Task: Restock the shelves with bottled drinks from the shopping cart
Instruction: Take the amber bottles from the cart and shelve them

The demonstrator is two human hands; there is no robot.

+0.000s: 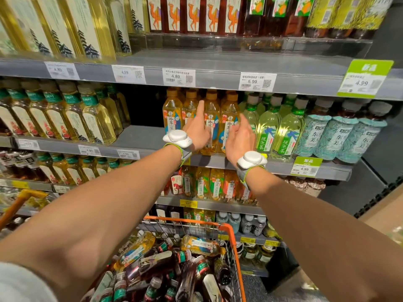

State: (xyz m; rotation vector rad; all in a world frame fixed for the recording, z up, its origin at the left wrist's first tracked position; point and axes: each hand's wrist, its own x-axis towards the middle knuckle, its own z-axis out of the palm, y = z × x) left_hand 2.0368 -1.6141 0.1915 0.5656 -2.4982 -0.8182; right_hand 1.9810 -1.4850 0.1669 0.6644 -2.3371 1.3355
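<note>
On the middle shelf (141,136) stand several yellow tea bottles with orange caps (172,114). My left hand (196,129) rests against their fronts with the index finger stretched upward between two bottles. My right hand (239,138) is beside it, fingers spread and touching the rightmost yellow bottle (229,114). Neither hand is wrapped around a bottle. Below my arms is the orange shopping cart (232,238), which holds a yellow bottle (200,246) lying on its side and several dark tea bottles (174,275).
A dark gap (144,105) opens on the middle shelf left of the yellow bottles. Pale-labelled bottles (87,114) fill the left, green tea bottles (272,127) and teal-wrapped bottles (340,138) the right. Full shelves lie above and below. A second orange cart handle (24,197) sits at the left.
</note>
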